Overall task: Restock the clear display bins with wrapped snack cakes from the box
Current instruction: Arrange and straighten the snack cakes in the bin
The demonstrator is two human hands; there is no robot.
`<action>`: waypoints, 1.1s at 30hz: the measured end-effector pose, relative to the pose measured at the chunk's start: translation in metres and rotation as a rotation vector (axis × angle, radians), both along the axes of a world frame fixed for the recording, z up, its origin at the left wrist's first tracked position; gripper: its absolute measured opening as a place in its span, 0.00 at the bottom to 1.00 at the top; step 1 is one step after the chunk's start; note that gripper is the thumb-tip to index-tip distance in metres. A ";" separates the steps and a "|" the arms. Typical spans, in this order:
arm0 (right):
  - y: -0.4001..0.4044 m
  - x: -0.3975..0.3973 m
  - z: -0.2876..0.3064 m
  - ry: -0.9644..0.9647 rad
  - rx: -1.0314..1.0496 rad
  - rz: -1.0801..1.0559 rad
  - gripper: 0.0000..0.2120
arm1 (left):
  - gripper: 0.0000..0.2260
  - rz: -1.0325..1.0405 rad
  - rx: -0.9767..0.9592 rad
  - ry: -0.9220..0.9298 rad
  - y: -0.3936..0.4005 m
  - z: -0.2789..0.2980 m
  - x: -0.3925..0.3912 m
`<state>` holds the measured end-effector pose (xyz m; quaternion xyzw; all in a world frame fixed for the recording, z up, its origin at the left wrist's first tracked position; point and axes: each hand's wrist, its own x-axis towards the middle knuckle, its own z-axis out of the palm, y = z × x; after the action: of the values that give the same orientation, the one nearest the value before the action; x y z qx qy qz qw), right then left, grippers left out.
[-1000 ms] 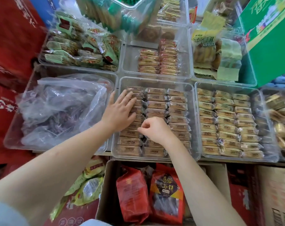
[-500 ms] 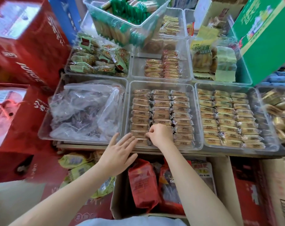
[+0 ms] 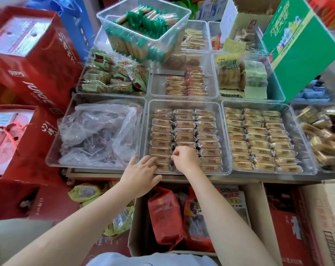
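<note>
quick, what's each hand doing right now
Left hand: open, fingers resting on the front snack cakes.
Right hand: fingers curled, pinching a wrapped cake in the middle bin.

Two hands; roughly nine clear bins.

— How is the left hand?
— Palm down, fingers straight and spread, forearm bare, reaching forward.
— And the right hand?
— Knuckles up, fingers curled under in a pinch, just beside the left.
</note>
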<state>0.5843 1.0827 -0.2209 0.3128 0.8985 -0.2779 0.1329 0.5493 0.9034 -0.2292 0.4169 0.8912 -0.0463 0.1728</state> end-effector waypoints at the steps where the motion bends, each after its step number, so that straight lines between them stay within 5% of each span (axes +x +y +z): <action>1: 0.000 0.000 0.000 0.024 0.008 -0.016 0.08 | 0.45 0.012 -0.011 -0.023 0.002 0.002 -0.001; 4: 0.004 0.004 -0.002 0.011 -0.047 0.031 0.15 | 0.45 0.037 -0.042 -0.083 0.004 0.004 -0.004; 10: 0.001 0.007 -0.003 -0.135 0.096 0.146 0.24 | 0.24 0.053 -0.072 -0.117 0.009 0.006 -0.003; 17: 0.046 0.040 0.002 0.161 -0.045 -0.078 0.09 | 0.30 -0.002 -0.004 0.009 0.018 0.008 0.006; 20: 0.067 0.060 0.005 0.089 -0.067 -0.058 0.10 | 0.31 -0.066 0.159 -0.061 0.031 0.010 0.019; 24: 0.065 0.066 0.005 -0.006 -0.005 0.035 0.12 | 0.23 -0.075 0.096 -0.129 0.052 0.008 0.027; 28: 0.058 0.058 0.003 -0.084 0.133 0.067 0.17 | 0.25 -0.039 0.057 -0.169 0.053 0.002 0.024; 33: 0.060 0.047 -0.003 -0.185 0.173 0.097 0.11 | 0.29 -0.061 0.087 -0.174 0.051 0.000 0.022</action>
<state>0.6312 1.1428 -0.2240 0.3035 0.9171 -0.1629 0.2009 0.5712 0.9541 -0.2294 0.4535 0.8608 0.0234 0.2299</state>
